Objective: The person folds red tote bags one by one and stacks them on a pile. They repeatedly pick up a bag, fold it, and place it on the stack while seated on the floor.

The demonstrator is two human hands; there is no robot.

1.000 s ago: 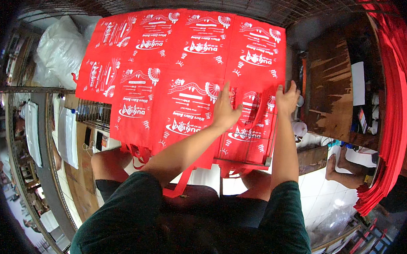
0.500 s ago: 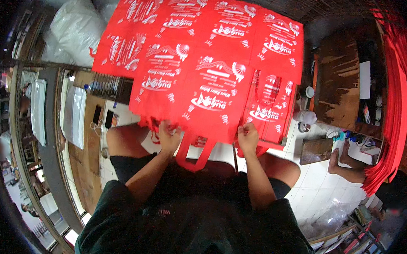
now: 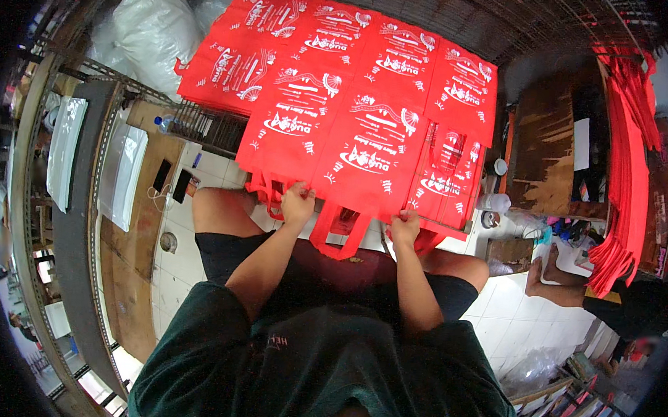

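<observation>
Red fabric bags [image 3: 269, 147] with white print lie in overlapping rows in front of me. At the near edge of the front red bag [image 3: 375, 154], the fingers of my left hand [image 3: 297, 205] are closed on the edge, left of its hanging loop handle [image 3: 339, 248]. My right hand [image 3: 404, 229] pinches the same edge on the other side of the handle. Both thumbs lie near the fabric, and some fingertips are hidden under it. More red handles hang below the edge by my left hand.
Long red strips [image 3: 623, 173] hang at the right. A person's bare legs [image 3: 555, 279] are on the tiled floor there, near a white cup [image 3: 495, 203]. White plastic sacks [image 3: 154, 25] stand at the back left. A wooden board [image 3: 136, 250] with phones lies at the left.
My left hand has shifted inward along the bag's edge, closer to the handle and to my right hand. My right hand stays at its place on the edge. The whole view has swung slightly.
</observation>
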